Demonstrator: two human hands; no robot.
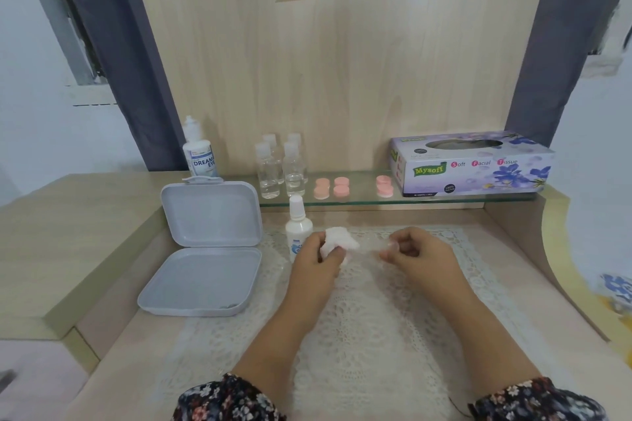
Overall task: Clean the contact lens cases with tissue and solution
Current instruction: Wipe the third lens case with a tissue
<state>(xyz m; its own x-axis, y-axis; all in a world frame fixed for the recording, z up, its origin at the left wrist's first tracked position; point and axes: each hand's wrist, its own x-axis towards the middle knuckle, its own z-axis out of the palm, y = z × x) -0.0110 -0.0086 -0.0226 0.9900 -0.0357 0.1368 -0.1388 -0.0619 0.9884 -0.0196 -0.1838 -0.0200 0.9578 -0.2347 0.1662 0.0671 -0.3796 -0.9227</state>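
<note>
Left hand (319, 258) grips crumpled tissue (338, 238) over lace mat (359, 335).

Crumpled white tissue (337, 240) in hand; pink caps (331, 187) on shelf.

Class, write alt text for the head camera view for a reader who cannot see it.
The left hand grips a crumpled tissue while the right hand pinches something small and clear, over a lace mat.
</note>
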